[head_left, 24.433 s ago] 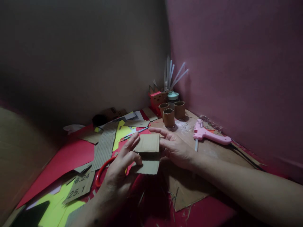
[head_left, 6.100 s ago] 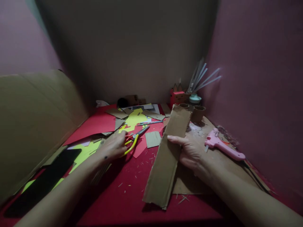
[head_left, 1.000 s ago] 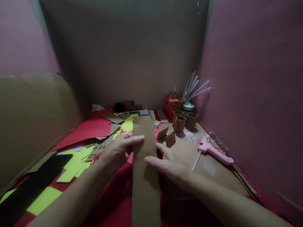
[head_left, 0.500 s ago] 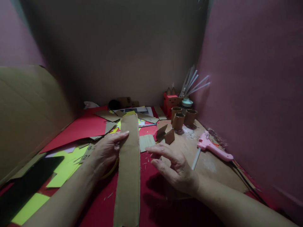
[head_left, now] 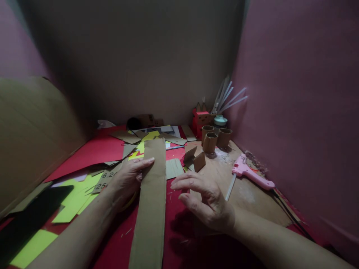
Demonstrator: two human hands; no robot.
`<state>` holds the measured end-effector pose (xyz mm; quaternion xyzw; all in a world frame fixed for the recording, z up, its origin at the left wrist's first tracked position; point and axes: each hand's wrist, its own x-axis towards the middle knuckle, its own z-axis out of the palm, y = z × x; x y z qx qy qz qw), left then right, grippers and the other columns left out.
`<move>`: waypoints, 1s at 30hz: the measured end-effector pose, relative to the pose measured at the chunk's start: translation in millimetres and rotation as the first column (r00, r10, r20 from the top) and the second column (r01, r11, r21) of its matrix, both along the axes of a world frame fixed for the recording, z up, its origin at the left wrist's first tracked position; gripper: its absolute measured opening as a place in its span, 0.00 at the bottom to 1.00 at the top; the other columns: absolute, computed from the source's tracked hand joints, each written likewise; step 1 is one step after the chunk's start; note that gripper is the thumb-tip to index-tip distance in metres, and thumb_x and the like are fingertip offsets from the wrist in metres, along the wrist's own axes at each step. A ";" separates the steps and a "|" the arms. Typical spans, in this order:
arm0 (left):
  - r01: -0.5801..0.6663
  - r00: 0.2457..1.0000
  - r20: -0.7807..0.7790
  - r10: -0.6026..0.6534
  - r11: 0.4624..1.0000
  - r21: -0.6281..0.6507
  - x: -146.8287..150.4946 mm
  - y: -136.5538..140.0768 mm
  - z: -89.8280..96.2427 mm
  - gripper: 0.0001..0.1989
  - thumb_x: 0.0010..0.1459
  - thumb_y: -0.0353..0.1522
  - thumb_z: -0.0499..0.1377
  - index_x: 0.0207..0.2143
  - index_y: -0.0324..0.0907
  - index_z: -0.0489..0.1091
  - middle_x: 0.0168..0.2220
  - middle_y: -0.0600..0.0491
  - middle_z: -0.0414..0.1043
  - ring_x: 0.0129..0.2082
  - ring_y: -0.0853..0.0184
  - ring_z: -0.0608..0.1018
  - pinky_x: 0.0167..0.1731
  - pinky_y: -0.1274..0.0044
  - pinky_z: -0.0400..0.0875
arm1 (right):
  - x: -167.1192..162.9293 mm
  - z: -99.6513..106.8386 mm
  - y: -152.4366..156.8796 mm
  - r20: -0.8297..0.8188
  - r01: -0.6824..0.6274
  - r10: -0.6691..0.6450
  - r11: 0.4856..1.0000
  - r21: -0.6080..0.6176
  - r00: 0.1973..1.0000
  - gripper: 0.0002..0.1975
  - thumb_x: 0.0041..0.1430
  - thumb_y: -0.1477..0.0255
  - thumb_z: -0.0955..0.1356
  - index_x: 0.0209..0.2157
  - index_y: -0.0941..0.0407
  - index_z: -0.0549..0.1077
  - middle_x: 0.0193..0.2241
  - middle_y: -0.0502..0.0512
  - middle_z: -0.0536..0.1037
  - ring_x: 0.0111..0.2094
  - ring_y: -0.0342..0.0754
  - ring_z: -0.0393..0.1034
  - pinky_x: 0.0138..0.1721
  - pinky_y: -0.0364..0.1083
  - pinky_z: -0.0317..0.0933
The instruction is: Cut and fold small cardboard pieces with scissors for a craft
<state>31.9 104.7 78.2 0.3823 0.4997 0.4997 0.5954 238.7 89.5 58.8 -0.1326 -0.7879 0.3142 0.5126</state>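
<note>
A long brown cardboard strip (head_left: 151,209) runs up the middle of the head view, raised above the red table surface (head_left: 117,244). My left hand (head_left: 130,177) grips its left edge near the far end, thumb on top and the other fingers hidden beneath. To the right of the strip, my right hand (head_left: 200,198) hovers with fingers bent and apart, touching nothing that I can see. Just beyond it are a small pale card piece (head_left: 174,168) and a folded cardboard piece (head_left: 199,161).
A pink glue gun (head_left: 249,173) with a glue stick lies on a cardboard sheet (head_left: 224,173) at right. Cardboard tubes (head_left: 210,142) stand behind it, near a red box (head_left: 199,121). Yellow paper (head_left: 78,196) and a dark flat object (head_left: 36,224) lie at left, walls close on both sides.
The strip's far end has dipped slightly and its near end has swung a little left, still in my left hand. My right hand has hardly moved.
</note>
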 end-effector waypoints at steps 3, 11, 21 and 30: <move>0.061 0.998 -0.025 -0.060 0.998 0.009 -1.2 0.1 -1.6 0.11 0.55 0.35 0.60 0.29 0.36 0.75 0.24 0.44 0.77 0.21 0.59 0.78 0.22 0.72 0.74 | 0.3 -0.3 0.4 -0.008 -0.029 0.029 1.000 0.002 1.000 0.07 0.60 0.74 0.66 0.37 0.58 0.76 0.37 0.59 0.78 0.39 0.48 0.73 0.42 0.49 0.67; 0.033 0.999 -0.029 -0.033 0.999 0.010 -0.8 -0.2 -1.6 0.10 0.55 0.35 0.61 0.34 0.37 0.76 0.26 0.44 0.78 0.20 0.57 0.79 0.21 0.69 0.76 | -0.3 -4.3 0.0 -0.049 -0.071 0.070 0.997 -0.025 0.996 0.04 0.55 0.72 0.70 0.27 0.55 0.73 0.36 0.59 0.78 0.36 0.48 0.74 0.39 0.49 0.69; 0.065 0.997 -0.050 -0.064 0.998 0.014 -1.5 0.0 -3.6 0.10 0.56 0.35 0.59 0.31 0.37 0.75 0.25 0.45 0.77 0.21 0.58 0.79 0.23 0.70 0.75 | 0.4 -4.7 -1.4 -0.059 -0.096 0.092 0.993 -0.064 0.994 0.10 0.55 0.73 0.69 0.22 0.56 0.69 0.35 0.59 0.78 0.34 0.47 0.72 0.37 0.47 0.68; 0.063 0.996 -0.060 -0.060 0.997 0.042 -3.3 0.5 -4.8 0.10 0.56 0.35 0.59 0.36 0.37 0.76 0.27 0.45 0.78 0.21 0.57 0.79 0.23 0.69 0.75 | -0.8 -1.8 -3.3 -0.165 -0.178 0.134 0.940 -0.290 0.977 0.12 0.52 0.68 0.73 0.20 0.55 0.71 0.33 0.55 0.80 0.34 0.47 0.73 0.38 0.48 0.68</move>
